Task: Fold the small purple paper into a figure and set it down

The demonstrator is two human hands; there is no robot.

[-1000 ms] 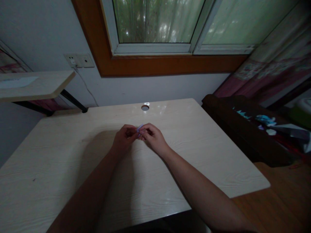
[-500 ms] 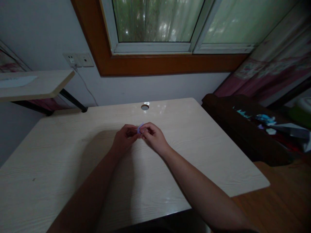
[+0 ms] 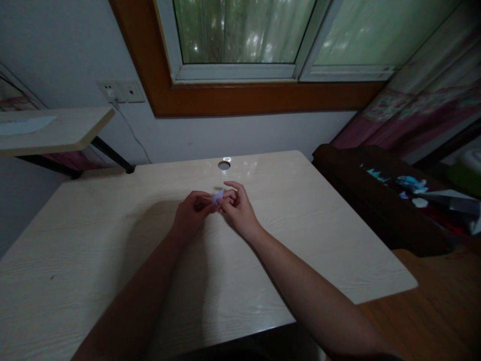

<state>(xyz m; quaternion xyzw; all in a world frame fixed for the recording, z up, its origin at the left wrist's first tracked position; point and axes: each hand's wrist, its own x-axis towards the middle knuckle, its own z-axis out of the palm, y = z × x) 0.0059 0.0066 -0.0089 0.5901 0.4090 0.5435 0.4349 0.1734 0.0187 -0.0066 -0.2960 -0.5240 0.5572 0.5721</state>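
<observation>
A small piece of folded purple paper is held between my two hands, just above the middle of the pale wooden desk. My left hand pinches its left side between thumb and fingers. On the other side, my right hand has its thumb against the paper, with the index finger lifted away and pointing forward. The paper's upper corner sticks up to a point. Its lower part is hidden by my fingertips.
A round cable hole lies near the desk's back edge. A raised shelf on black legs stands at the left. To the right, a dark brown piece of furniture bears blue and white bits, beside a curtain.
My right index finger has lifted off the paper and stretched forward. More of the purple paper now shows, as a pointed flat face instead of a thin edge. The left hand has hardly moved.
</observation>
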